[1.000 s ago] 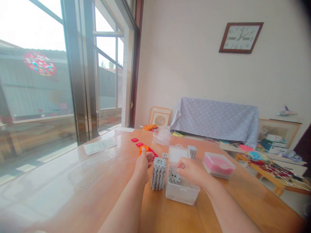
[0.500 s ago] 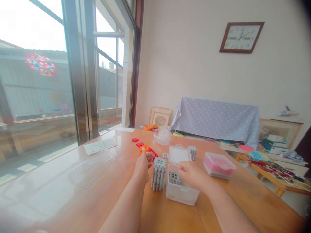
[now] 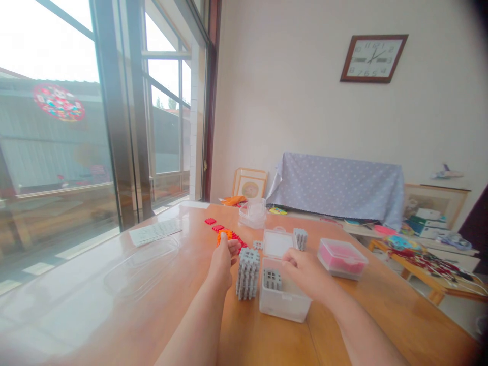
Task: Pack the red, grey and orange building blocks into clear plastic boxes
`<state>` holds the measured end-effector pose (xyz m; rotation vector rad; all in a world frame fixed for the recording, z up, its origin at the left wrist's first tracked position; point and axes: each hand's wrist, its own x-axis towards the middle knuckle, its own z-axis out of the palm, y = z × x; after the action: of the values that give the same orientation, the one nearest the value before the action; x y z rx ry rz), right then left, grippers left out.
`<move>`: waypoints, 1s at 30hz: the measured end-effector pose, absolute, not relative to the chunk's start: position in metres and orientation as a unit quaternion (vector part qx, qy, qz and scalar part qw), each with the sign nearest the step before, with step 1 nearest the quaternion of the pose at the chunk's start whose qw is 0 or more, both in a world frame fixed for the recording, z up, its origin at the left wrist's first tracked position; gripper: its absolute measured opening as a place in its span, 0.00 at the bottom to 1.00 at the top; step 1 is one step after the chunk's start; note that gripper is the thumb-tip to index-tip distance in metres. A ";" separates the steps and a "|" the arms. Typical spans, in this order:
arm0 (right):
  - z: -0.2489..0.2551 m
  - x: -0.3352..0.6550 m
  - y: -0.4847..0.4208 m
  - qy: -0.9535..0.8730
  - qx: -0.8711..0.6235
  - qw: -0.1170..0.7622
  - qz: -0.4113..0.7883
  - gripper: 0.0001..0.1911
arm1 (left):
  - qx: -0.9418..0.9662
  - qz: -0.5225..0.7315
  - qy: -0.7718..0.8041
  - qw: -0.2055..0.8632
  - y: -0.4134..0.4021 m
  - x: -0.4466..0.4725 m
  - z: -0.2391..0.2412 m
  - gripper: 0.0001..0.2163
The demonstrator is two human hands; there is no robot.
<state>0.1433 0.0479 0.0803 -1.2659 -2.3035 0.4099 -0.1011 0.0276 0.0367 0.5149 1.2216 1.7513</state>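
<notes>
Wooden desk (image 3: 267, 340) by window (image 3: 57, 127) (wall clock (image 3: 373, 57)); grey stack (image 3: 247, 267) between left hand (image 3: 220, 262), pinching orange piece (image 3: 224, 234), and right hand (image 3: 305, 272), grip unclear.

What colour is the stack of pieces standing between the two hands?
The stack of pieces is grey; the head view shows it best.

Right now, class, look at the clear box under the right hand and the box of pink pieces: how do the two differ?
The clear box stands open, lid tipped back; the pink box has its lid shut. The clear box holds a few grey pieces; the pink box looks filled with pink. The right hand reaches over the clear box; nothing touches the pink box. Both are see-through plastic boxes on the table.
</notes>
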 end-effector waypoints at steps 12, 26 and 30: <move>0.098 0.117 0.030 -0.842 -0.365 0.322 0.236 0.16 | 0.230 0.691 0.509 0.459 0.028 -0.098 0.034 0.32; 0.102 0.079 0.038 -0.872 -0.317 0.291 0.233 0.22 | 0.239 0.694 0.507 0.451 0.029 -0.099 0.033 0.35; 0.109 0.092 0.039 -0.855 -0.332 0.319 0.238 0.21 | 0.228 0.698 0.506 0.452 0.029 -0.100 0.034 0.34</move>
<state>0.0923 0.0385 0.1087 -0.8737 -2.2491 0.6260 -0.0996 0.0291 0.0341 0.5640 1.2510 1.7234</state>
